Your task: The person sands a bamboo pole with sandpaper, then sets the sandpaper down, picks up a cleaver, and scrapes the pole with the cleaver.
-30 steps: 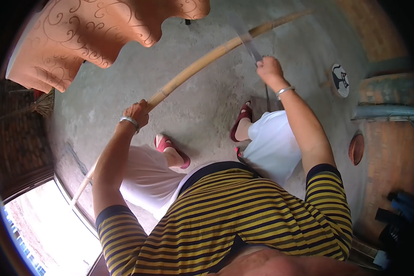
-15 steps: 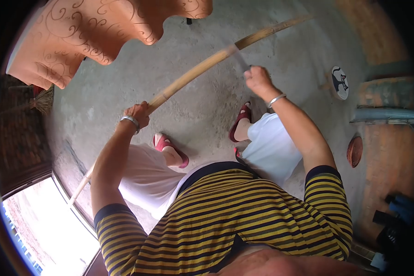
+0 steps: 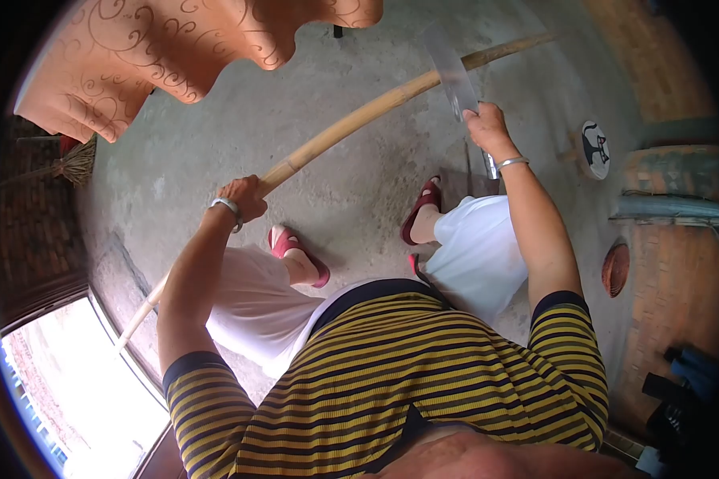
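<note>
A long bamboo pole [image 3: 359, 116] runs slantwise from the doorway at lower left, past my left side, to the upper right. My left hand [image 3: 245, 198], with a metal bangle at the wrist, is closed around the pole. My right hand [image 3: 487, 129], also with a bangle, is closed on the grip end of a broad-bladed knife [image 3: 453, 70]. Its flat, greyish blade is slightly blurred and crosses in front of the pole's far part. Whether the blade touches the bamboo I cannot tell. The handle is hidden in my fist.
A wavy orange patterned cloth [image 3: 176, 48] hangs at upper left. A straw broom [image 3: 76, 164] leans at the left wall. Along the right are a round cat-picture plaque [image 3: 594, 150], a woven basket [image 3: 615, 270] and a brick wall [image 3: 663, 295]. A bright doorway [image 3: 80, 383] lies lower left.
My right hand has moved up and to the right along the pole, and the knife's blade now shows its flat side. My left hand has kept its hold on the pole.
</note>
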The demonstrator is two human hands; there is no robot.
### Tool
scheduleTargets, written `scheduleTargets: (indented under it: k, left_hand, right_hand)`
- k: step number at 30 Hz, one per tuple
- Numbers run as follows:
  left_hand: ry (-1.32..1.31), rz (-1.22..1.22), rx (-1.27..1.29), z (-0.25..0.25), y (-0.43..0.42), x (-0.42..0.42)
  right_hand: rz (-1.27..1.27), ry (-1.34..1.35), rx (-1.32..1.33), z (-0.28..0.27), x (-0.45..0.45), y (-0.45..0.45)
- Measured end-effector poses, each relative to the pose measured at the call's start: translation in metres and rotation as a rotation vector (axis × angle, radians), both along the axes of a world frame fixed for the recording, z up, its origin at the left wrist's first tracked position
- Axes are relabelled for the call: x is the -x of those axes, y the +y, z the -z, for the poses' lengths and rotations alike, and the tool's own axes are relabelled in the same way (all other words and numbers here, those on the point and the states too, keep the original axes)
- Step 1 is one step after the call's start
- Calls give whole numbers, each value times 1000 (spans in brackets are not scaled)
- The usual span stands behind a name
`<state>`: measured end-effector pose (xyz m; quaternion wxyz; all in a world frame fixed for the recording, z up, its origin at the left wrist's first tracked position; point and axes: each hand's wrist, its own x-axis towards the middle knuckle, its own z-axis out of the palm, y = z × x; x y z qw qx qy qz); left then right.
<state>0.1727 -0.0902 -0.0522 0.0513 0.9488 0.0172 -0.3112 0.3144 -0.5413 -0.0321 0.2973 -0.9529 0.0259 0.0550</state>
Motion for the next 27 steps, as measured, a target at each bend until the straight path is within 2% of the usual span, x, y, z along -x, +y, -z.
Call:
scheduleTargets:
  k: [1, 6, 10, 13, 16, 19, 22, 23, 24, 26, 27]
  left_hand:
    - [-5, 8, 7, 2, 2, 1]
    - [-18, 68, -13, 14, 4, -2]
    - [36, 75, -72, -1, -3, -9]
    - [52, 66, -10, -9, -4, -10]
    - [5, 33, 122, 22, 14, -5]
    - [-96, -17, 246, 34, 21, -1]
    - [-133, -54, 278, 30, 21, 1]
    - [-137, -43, 263, 28, 18, 1]
    - [-140, -32, 249, 27, 16, 1]
    - [-115, -15, 230, 27, 14, 0]
    - [-98, -8, 219, 26, 14, 0]
  right_hand:
    - [59, 130, -98, -7, 1, 3]
    - [93, 132, -159, -19, 5, -3]
    - [75, 81, -216, -23, 4, -7]
    - [146, 37, -119, -29, 4, -2]
    - [56, -260, 194, -3, -9, -19]
    - [25, -267, 387, -16, -4, -18]
    - [0, -164, 396, -1, -2, 1]
    - [-71, -202, 278, 0, 9, 12]
    - [-273, -228, 303, 12, 16, 20]
    - [-491, -236, 134, 17, 46, 48]
    - [-467, -137, 62, 3, 59, 57]
